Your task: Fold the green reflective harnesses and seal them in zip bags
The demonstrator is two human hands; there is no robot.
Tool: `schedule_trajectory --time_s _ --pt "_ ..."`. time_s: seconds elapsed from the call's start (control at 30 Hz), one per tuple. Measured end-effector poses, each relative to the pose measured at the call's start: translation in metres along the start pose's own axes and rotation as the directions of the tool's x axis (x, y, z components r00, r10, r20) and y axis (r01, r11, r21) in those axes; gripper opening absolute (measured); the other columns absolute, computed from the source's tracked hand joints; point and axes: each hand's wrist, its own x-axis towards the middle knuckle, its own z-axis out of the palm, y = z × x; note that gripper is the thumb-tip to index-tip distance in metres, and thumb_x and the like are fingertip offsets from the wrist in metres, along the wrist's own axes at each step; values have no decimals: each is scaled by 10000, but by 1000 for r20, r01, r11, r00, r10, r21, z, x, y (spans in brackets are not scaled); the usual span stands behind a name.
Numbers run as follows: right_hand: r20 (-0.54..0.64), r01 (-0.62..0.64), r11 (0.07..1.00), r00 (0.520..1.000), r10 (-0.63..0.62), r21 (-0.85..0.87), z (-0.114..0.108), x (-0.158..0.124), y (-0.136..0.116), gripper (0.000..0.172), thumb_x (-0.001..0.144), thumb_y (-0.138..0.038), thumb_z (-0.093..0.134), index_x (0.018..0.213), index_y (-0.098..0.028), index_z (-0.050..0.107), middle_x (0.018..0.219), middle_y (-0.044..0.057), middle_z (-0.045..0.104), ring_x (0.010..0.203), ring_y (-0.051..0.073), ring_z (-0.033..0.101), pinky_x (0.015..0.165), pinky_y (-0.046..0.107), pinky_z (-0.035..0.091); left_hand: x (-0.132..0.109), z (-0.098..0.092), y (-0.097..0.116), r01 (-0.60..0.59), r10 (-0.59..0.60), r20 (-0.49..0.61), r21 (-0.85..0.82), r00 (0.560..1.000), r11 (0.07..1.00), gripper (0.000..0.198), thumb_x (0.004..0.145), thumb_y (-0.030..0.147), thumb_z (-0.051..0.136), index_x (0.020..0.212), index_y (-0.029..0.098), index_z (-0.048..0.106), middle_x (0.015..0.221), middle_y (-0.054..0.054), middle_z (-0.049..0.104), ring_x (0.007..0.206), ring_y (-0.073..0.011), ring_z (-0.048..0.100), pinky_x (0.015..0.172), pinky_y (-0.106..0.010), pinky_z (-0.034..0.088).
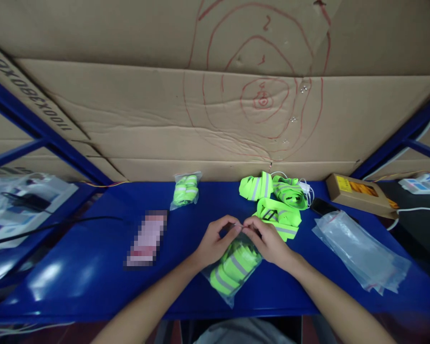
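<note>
A clear zip bag point(231, 297) with a folded neon-yellow reflective strap point(232, 270) inside hangs from my fingers over the front of the blue table. My left hand point(218, 239) pinches the bag's top edge from the left. Close beside it, my right hand point(268, 239) pinches the same edge, and the two sets of fingertips nearly meet. Just beyond my right hand lie loose reflective straps: one with a dark buckle point(279, 215), and two rolled bundles, a left one point(256, 186) and a right one point(290, 192).
Another bagged strap point(186, 190) lies at the back. A pixelated phone-shaped item point(146, 239) is at left. Several flat clear bags point(360, 251) lie at right, near a dark phone point(324, 207) and a cardboard box point(361, 196). A cardboard wall point(146, 110) rises behind the table point(93, 267).
</note>
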Motion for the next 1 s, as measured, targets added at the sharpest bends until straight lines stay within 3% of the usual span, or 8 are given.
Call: schedule_trajectory --time_s 0.3,0.7,1.0 --pt "-4 -1 998 1000 1 -69 -2 -3 -3 195 1025 -408 526 1000 -226 591 597 -62 475 522 118 447 541 245 357 -3 -4 5 -70 68 -26 -83 997 994 237 965 379 629 861 174 687 845 -47 720 772 -161 657 728 -251 512" --pt "1 37 976 999 -38 -216 -3 -2 3 227 1038 -403 501 962 -225 619 629 -45 493 548 124 488 573 259 363 -1 -3 0 -21 19 -43 -44 999 999 255 946 409 656 891 171 729 855 -48 746 765 -161 668 709 -241 507" --pt "17 46 972 999 -43 -232 -4 -2 0 225 1046 -394 489 967 -229 620 693 -11 573 589 141 542 595 270 380 0 -5 0 2 -5 -43 -79 999 997 281 937 436 660 871 171 725 833 -42 734 763 -163 665 714 -245 511"
